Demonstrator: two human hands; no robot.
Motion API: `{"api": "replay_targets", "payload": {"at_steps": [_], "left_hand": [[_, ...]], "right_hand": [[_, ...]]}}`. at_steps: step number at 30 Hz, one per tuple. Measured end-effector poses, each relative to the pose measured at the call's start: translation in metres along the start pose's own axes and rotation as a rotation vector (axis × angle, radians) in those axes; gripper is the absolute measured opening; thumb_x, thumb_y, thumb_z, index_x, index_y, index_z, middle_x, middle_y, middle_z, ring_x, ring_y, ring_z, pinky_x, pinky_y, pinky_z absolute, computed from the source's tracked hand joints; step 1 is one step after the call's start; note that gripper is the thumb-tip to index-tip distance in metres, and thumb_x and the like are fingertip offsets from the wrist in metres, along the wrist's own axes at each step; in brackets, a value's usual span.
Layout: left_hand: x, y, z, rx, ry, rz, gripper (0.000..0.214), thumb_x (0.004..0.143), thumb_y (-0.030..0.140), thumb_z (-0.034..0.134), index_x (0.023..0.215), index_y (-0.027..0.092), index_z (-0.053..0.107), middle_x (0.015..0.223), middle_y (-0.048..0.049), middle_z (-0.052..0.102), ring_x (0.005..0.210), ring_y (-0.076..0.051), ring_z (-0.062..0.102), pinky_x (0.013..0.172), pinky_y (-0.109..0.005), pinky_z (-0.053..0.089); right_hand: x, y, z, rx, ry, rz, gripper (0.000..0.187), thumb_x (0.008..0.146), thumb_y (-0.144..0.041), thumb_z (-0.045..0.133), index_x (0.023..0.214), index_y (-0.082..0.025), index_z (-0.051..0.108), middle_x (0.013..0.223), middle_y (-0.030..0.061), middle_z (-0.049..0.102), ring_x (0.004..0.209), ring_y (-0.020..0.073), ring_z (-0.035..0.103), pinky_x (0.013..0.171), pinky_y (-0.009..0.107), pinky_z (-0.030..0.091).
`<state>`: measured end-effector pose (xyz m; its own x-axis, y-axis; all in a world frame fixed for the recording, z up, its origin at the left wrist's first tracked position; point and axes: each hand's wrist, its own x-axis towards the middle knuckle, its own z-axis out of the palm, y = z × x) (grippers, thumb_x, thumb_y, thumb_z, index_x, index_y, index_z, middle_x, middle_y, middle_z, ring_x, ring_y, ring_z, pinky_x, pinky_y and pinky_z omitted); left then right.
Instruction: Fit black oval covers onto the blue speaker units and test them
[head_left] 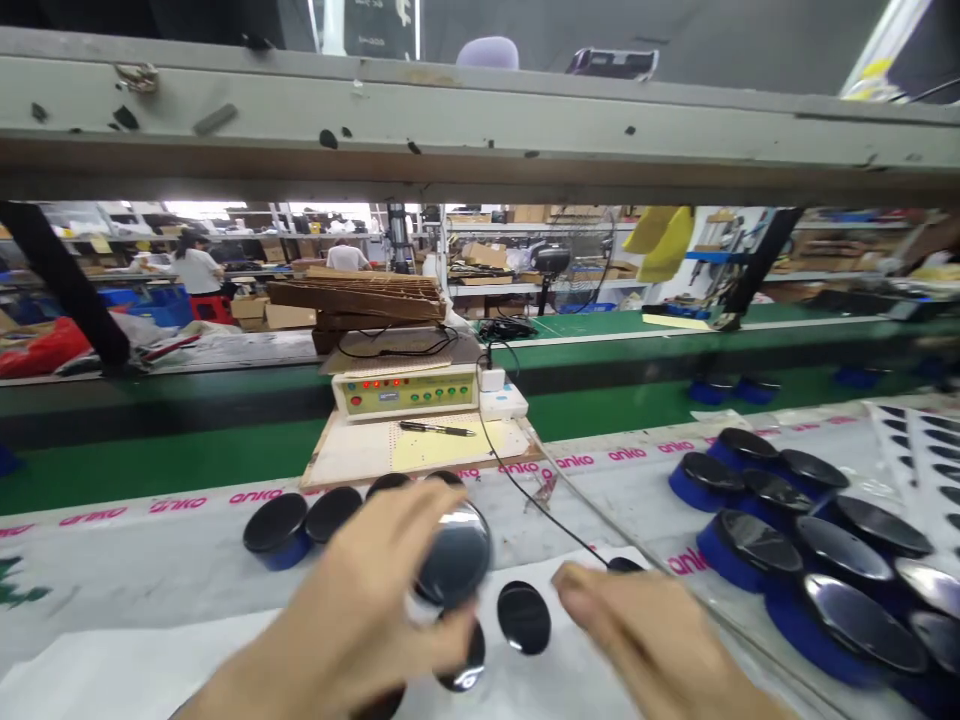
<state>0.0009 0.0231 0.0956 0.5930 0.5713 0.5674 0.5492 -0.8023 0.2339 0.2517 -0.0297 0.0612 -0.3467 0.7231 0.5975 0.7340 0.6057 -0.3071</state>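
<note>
My left hand (352, 590) is closed around the edge of a round piece with a glossy black top (455, 555), which is tilted toward me. Its underside is hidden. Below it, on a white sheet (150, 655), lie flat black discs, one of them (523, 618) between my two hands. My right hand (645, 630) has its fingers pressed together beside that disc, slightly blurred; I cannot make out what, if anything, is in them. Behind my left hand stand several blue round pieces with black tops (276, 530), some partly covered by the hand.
Many similar black-topped blue pieces (750, 550) cluster at the right. A control box (405, 393) with lit buttons sits ahead, a pen (437, 429) on paper before it. A thin black cable (536, 500) crosses the table. Overhead runs a shelf beam (480, 125); behind lies a green conveyor belt (600, 395).
</note>
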Motion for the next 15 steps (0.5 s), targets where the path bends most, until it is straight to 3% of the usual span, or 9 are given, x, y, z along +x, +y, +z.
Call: {"api": "replay_targets", "payload": {"at_steps": [2,3,4,6,9,11,13,15], "left_hand": [[0.015,-0.005,0.013,-0.053,0.001,-0.111,0.053,0.081,0.024,0.06,0.129,0.024,0.04,0.128,-0.0087,0.056,0.118,-0.025,0.055,0.1,-0.037,0.044],[0.023,-0.007,0.021,-0.087,-0.05,-0.13,0.051,0.082,0.025,0.059,0.129,0.024,0.039,0.13,-0.0087,0.054,0.12,-0.025,0.053,0.101,-0.038,0.043],[0.03,-0.009,0.031,-0.116,-0.112,-0.135,0.05,0.084,0.027,0.058,0.129,0.023,0.039,0.13,-0.0092,0.053,0.121,-0.026,0.051,0.101,-0.04,0.043],[0.041,-0.015,0.054,-0.138,-0.222,-0.125,0.049,0.084,0.03,0.057,0.129,0.02,0.042,0.13,-0.0117,0.054,0.122,-0.029,0.05,0.104,-0.048,0.039],[0.047,-0.031,0.085,-0.139,-0.296,-0.127,0.047,0.082,0.031,0.059,0.125,0.017,0.049,0.126,-0.0141,0.058,0.121,-0.031,0.05,0.111,-0.058,0.023],[0.047,-0.041,0.093,-0.156,-0.309,-0.135,0.052,0.079,0.035,0.064,0.127,0.018,0.051,0.13,-0.0147,0.057,0.126,-0.033,0.046,0.113,-0.06,0.016],[0.048,-0.043,0.086,-0.173,-0.287,-0.161,0.062,0.078,0.04,0.067,0.132,0.019,0.047,0.141,-0.0148,0.047,0.134,-0.035,0.035,0.113,-0.058,0.018],[0.05,-0.032,0.069,-0.182,-0.223,-0.191,0.06,0.084,0.045,0.06,0.137,0.021,0.042,0.147,-0.0129,0.039,0.138,-0.032,0.029,0.113,-0.053,0.023]], "right_hand": [[-0.001,0.035,-0.02,-0.131,0.052,0.372,0.041,0.101,-0.038,0.025,0.081,-0.021,0.056,0.058,-0.0014,0.057,0.052,0.0143,0.058,0.051,0.024,0.045],[0.0,0.055,-0.032,-0.289,0.106,0.642,0.05,0.101,-0.042,0.013,0.077,-0.022,0.052,0.058,-0.0014,0.055,0.052,0.0145,0.056,0.052,0.025,0.046],[0.002,0.076,-0.042,-0.356,0.105,0.74,0.054,0.101,-0.041,0.008,0.077,-0.021,0.051,0.064,0.0007,0.058,0.059,0.0155,0.059,0.059,0.027,0.048],[0.006,0.117,-0.059,-0.481,0.099,0.873,0.048,0.1,-0.045,0.019,0.081,-0.017,0.054,0.077,0.0063,0.062,0.076,0.0211,0.062,0.072,0.036,0.049],[0.008,0.164,-0.069,-0.582,-0.015,0.967,0.031,0.092,-0.043,0.052,0.097,-0.013,0.06,0.098,0.0073,0.063,0.091,0.0218,0.061,0.082,0.043,0.048],[0.007,0.181,-0.07,-0.579,-0.087,0.956,0.027,0.09,-0.038,0.058,0.103,-0.015,0.061,0.105,0.0054,0.062,0.094,0.0198,0.06,0.084,0.042,0.048],[0.009,0.183,-0.071,-0.542,-0.118,0.89,0.025,0.087,-0.036,0.061,0.101,-0.014,0.061,0.102,0.0059,0.062,0.094,0.0214,0.06,0.084,0.043,0.047],[0.017,0.167,-0.073,-0.475,-0.116,0.778,0.03,0.082,-0.035,0.066,0.103,-0.014,0.059,0.093,0.0063,0.062,0.09,0.0235,0.059,0.081,0.042,0.046]]}}
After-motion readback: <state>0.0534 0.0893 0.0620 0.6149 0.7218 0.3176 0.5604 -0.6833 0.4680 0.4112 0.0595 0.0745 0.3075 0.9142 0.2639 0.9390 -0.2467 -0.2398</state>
